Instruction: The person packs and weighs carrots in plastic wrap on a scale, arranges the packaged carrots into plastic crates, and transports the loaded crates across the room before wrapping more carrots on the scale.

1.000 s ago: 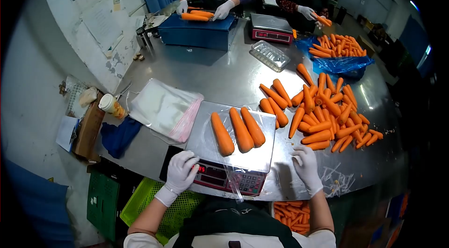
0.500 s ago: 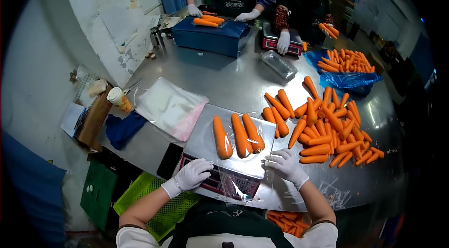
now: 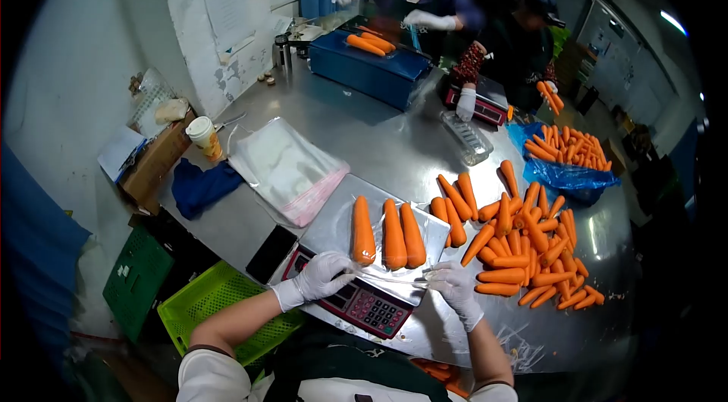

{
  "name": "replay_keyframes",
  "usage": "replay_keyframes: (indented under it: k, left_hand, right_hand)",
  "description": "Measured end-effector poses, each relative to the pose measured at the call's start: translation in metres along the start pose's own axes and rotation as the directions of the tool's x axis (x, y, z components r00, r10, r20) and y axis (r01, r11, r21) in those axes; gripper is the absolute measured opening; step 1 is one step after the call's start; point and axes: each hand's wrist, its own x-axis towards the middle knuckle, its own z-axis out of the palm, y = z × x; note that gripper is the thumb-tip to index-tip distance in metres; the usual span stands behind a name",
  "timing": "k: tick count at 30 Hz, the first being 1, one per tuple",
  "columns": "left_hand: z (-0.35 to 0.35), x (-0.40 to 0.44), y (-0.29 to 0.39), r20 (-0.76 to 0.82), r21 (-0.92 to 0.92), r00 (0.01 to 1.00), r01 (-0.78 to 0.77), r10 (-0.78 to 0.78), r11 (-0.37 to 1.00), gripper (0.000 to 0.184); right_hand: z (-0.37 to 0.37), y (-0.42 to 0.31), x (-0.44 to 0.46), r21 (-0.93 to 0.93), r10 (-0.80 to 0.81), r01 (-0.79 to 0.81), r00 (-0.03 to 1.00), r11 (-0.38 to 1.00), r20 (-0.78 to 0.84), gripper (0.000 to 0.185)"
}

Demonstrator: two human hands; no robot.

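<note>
Three carrots [image 3: 393, 239] lie side by side in a clear plastic bag [image 3: 402, 274] on the metal pan of a weighing scale [image 3: 371, 309]. My left hand [image 3: 322, 277], in a white glove, is closed on the left end of the bag's near edge. My right hand [image 3: 455, 287], also gloved, pinches the right end. Between them the edge is stretched into a narrow whitish band above the keypad. Just right of my right hand, loose carrots [image 3: 523, 250] are heaped on the table.
A stack of clear bags [image 3: 284, 167] lies left of the scale, beside a dark flat object [image 3: 271, 253]. White strips [image 3: 522, 353] lie at the right front edge. Across the metal table [image 3: 341, 129], two people work near a blue box [image 3: 364, 72] and another scale [image 3: 485, 98].
Both hands have taken hold of the bag's near edge and drawn it up and taut, uncovering the keypad. Across the table, one person's hands have risen off the blue box. The view has shifted.
</note>
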Motion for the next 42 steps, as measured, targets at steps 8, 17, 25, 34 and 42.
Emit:
replay_keyframes:
  k: [8, 17, 25, 34, 42]
  left_hand:
    - [0.035, 0.006, 0.014, -0.199, -0.43, 0.709, 0.557, -0.676, 0.71, 0.026]
    - [0.036, -0.026, 0.024, 0.25, -0.682, 0.445, 0.711, -0.86, 0.17, 0.025]
    - [0.054, -0.043, 0.037, 0.231, -0.759, 0.387, 0.646, -0.892, 0.084, 0.022]
    - [0.042, -0.041, 0.03, 0.143, -0.819, 0.5, 0.545, -0.854, 0.182, 0.014]
    - [-0.042, -0.009, 0.12, 0.157, 0.199, 0.976, 0.119, -0.152, 0.973, 0.007]
  right_hand:
    - [0.033, -0.004, 0.016, 0.213, 0.692, -0.659, 0.671, 0.721, -0.267, 0.045]
    - [0.028, -0.025, 0.016, -0.21, 0.681, -0.724, 0.69, 0.657, -0.245, 0.027]
    - [0.061, -0.059, 0.048, -0.278, 0.259, -0.205, 0.95, 0.939, 0.176, 0.05]
    - [0.087, -0.059, 0.021, -0.095, 0.322, -0.317, 0.946, 0.944, 0.039, 0.046]
    - [0.136, -0.115, 0.048, 0.859, 0.322, -0.511, 0.81, -0.024, 0.491, 0.051]
